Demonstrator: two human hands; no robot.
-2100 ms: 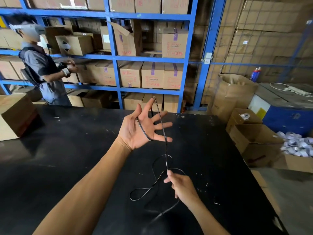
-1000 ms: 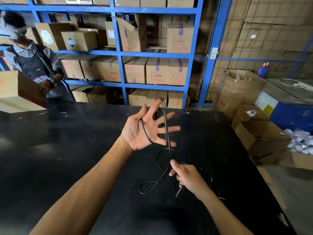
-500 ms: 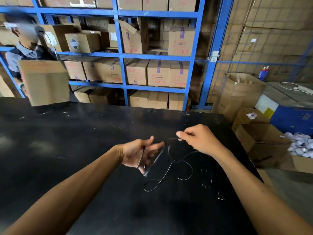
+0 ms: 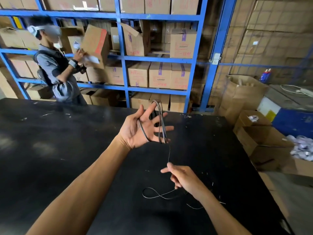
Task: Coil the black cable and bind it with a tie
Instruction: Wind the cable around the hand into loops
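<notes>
My left hand (image 4: 140,129) is raised over the black table (image 4: 50,150), palm toward me, fingers spread. The thin black cable (image 4: 160,119) is wound in a few loops around it, from the thumb crook over the fingertips. From the little finger one strand drops straight down to my right hand (image 4: 182,178), which pinches it between thumb and forefinger. The loose rest of the cable lies on the table in a figure-eight under that hand, tail trailing right. No tie is visible.
Open cardboard boxes (image 4: 264,143) stand off the table's right edge, beside a pile of white items (image 4: 303,150). Blue shelving (image 4: 123,56) full of cartons runs behind the table. A person (image 4: 57,72) at the far left handles a carton at the shelf.
Half a second ago both hands were low and close together; now my left hand is raised and spread with more loops on it, and my right hand has dropped along the strand. Less cable lies on the table.
</notes>
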